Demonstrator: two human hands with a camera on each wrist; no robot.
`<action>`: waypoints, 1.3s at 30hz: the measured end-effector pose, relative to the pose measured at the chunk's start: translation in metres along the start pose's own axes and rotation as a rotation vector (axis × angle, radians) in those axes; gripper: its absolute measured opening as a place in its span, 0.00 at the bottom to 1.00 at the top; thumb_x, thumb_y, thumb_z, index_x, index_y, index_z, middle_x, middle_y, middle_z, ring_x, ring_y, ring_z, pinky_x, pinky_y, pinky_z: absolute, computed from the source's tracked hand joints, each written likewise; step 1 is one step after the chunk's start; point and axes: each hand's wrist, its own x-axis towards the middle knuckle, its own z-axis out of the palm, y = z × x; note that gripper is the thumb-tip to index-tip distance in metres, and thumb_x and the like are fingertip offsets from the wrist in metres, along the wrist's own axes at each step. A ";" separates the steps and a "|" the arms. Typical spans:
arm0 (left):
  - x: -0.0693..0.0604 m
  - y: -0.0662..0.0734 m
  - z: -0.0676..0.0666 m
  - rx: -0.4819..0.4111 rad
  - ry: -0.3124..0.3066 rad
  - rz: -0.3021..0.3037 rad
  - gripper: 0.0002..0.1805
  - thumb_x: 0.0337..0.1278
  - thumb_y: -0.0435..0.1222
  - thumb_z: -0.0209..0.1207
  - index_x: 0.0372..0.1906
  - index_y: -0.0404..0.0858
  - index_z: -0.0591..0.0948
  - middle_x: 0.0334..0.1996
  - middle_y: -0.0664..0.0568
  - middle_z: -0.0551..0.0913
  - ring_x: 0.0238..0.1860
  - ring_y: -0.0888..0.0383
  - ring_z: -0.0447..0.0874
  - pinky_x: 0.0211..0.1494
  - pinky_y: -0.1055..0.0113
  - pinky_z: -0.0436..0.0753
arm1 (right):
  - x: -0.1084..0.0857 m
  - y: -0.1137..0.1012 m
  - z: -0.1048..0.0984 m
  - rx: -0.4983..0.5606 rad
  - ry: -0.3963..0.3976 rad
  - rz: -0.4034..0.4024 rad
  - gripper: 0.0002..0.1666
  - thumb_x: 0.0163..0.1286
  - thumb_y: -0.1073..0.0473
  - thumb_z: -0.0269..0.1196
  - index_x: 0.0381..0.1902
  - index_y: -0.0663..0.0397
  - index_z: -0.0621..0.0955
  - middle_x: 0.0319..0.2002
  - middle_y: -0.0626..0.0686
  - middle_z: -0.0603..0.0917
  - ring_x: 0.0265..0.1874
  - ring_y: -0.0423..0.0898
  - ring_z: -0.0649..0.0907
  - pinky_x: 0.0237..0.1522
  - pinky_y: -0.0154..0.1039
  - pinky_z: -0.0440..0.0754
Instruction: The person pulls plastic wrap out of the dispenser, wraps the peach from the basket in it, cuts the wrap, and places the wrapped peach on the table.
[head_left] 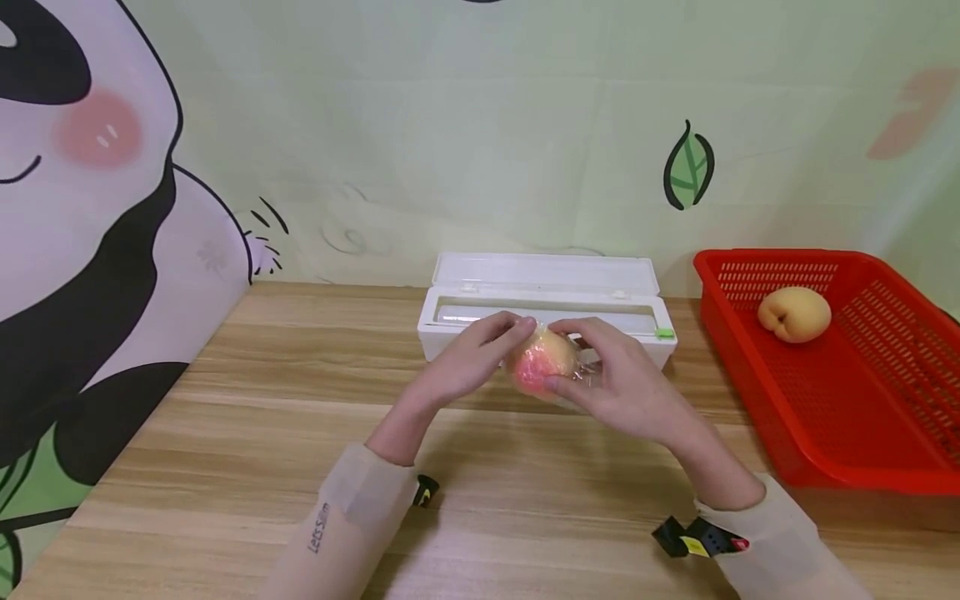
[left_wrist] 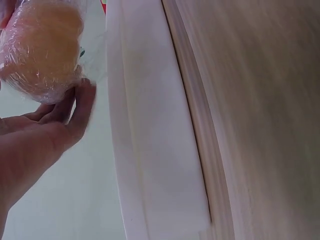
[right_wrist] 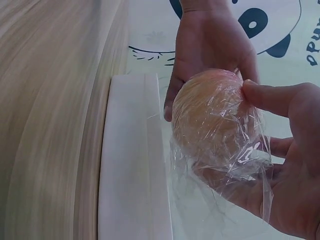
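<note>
A peach wrapped in clear cling film is held between both hands above the table. The left hand grips its left side, thumb on top; in the left wrist view its bent fingers touch the film from beneath. From the right, the right hand holds the peach between thumb and fingers. Loose, crumpled film hangs off the peach on the right hand's side. Just behind the hands stands a white cling film dispenser, lid raised, a roll inside and a green piece at its right end.
A red plastic basket stands at the right of the table, holding one unwrapped peach. The wooden table meets a wall covering with a printed panda and leaf behind the dispenser.
</note>
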 end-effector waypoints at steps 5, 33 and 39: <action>0.001 0.000 0.002 -0.077 0.017 -0.015 0.30 0.80 0.56 0.43 0.57 0.34 0.78 0.44 0.46 0.82 0.46 0.52 0.82 0.52 0.57 0.83 | 0.000 0.001 0.000 0.027 -0.006 0.004 0.36 0.66 0.55 0.74 0.68 0.55 0.73 0.61 0.53 0.78 0.55 0.52 0.80 0.50 0.48 0.86; -0.003 0.007 -0.002 -0.067 -0.146 -0.012 0.23 0.67 0.47 0.66 0.59 0.38 0.79 0.45 0.48 0.85 0.45 0.53 0.83 0.51 0.56 0.82 | 0.001 0.007 -0.001 0.032 -0.014 -0.075 0.35 0.66 0.53 0.74 0.68 0.54 0.75 0.63 0.52 0.79 0.57 0.51 0.80 0.52 0.50 0.85; -0.004 0.008 -0.004 -0.015 -0.053 -0.045 0.28 0.62 0.51 0.69 0.59 0.39 0.79 0.45 0.50 0.85 0.45 0.52 0.83 0.48 0.58 0.82 | 0.001 0.007 -0.003 -0.008 0.005 -0.083 0.39 0.67 0.50 0.73 0.71 0.54 0.73 0.68 0.54 0.75 0.65 0.54 0.75 0.61 0.60 0.77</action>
